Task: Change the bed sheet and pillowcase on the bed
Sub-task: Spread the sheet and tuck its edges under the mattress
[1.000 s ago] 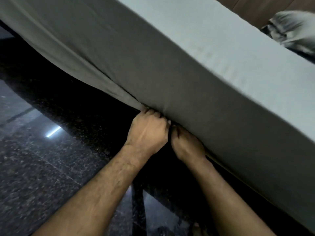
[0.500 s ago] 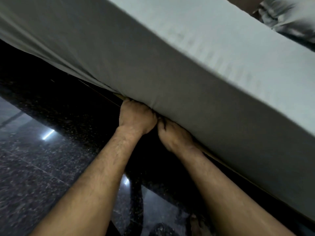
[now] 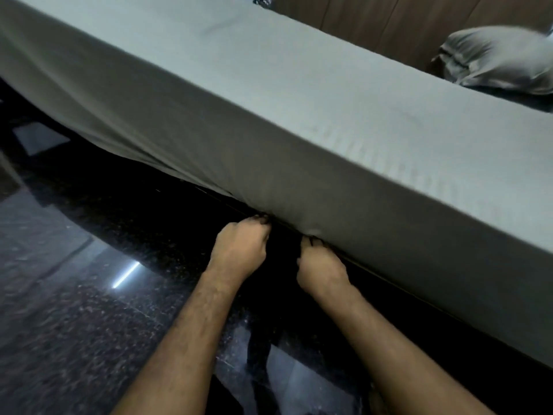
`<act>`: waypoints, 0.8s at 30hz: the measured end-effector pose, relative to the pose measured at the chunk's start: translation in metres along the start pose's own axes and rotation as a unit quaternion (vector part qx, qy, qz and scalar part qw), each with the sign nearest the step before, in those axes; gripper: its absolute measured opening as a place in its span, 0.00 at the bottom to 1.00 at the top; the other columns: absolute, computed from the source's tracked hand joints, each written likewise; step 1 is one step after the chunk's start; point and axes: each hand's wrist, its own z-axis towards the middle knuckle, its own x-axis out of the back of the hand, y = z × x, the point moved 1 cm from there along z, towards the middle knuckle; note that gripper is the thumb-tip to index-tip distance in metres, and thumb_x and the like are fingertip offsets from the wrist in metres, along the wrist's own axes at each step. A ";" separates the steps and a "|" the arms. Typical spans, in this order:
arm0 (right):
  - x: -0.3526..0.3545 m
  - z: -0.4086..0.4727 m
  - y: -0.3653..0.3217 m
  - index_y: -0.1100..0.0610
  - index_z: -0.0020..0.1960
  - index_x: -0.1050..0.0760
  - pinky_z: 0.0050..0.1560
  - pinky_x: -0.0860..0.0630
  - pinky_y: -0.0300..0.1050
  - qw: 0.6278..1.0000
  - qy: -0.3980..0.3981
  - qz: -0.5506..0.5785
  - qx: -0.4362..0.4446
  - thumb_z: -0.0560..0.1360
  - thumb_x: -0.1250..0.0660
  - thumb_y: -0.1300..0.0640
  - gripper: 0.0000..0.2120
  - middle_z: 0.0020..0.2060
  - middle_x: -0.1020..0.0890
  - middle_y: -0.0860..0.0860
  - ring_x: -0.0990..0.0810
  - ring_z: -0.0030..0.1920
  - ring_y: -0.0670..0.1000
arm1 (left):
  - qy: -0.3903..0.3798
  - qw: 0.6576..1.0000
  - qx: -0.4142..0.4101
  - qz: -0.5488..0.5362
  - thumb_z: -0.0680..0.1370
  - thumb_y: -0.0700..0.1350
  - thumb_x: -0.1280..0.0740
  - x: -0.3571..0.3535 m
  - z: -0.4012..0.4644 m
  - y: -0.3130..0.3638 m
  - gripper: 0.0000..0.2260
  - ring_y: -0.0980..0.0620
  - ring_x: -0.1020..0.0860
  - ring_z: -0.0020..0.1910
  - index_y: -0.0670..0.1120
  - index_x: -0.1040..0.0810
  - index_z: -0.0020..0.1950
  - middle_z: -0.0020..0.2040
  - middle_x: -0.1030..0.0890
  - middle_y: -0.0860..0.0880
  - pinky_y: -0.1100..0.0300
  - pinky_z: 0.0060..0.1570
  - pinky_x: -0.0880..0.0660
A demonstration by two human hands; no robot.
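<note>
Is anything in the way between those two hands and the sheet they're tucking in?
Nothing visible. The left hand and right hand are already at the lower edge of the sheet, fingers curled in where it meets the dark bed base. The fingertips are hidden there, so what lies under the mattress can't be seen.

- Floor (image 3: 74,310): I see dark polished stone, speckled, glossy enough to mirror the room.
- Light streak (image 3: 125,274): a short bright bar reflected on the floor, lower left of my view.
- Pale patch (image 3: 39,138): a lighter rectangular reflection on the floor at far left.
- Wall panelling (image 3: 389,22): brown wood panels with vertical seams, upper right.
- Lighting: dim overall; I can make out little in the black shadow low down.
</note>
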 end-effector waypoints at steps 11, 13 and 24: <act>0.113 0.007 -0.132 0.53 0.67 0.26 0.56 0.23 0.52 0.969 0.002 -0.126 0.213 0.80 0.36 0.46 0.18 0.64 0.21 0.55 0.21 0.64 0.59 | 0.149 0.979 0.108 -0.085 0.77 0.39 0.34 0.069 -0.059 -0.074 0.22 0.45 0.25 0.71 0.43 0.24 0.72 0.72 0.25 0.42 0.46 0.64 0.24; 0.124 0.014 -0.155 0.52 0.68 0.27 0.54 0.23 0.53 0.943 0.017 -0.201 0.265 0.81 0.37 0.46 0.19 0.65 0.22 0.53 0.22 0.65 0.57 | 0.163 0.976 0.121 -0.078 0.78 0.39 0.33 0.086 -0.062 -0.094 0.20 0.45 0.25 0.70 0.42 0.23 0.71 0.71 0.24 0.42 0.47 0.65 0.25; 0.074 0.094 -0.200 0.57 0.76 0.35 0.69 0.29 0.54 0.956 -0.009 0.034 0.291 0.79 0.34 0.54 0.27 0.72 0.28 0.56 0.28 0.71 0.58 | 0.046 0.988 0.149 0.019 0.80 0.47 0.34 0.111 -0.066 -0.160 0.22 0.48 0.29 0.74 0.47 0.27 0.74 0.76 0.29 0.45 0.50 0.69 0.30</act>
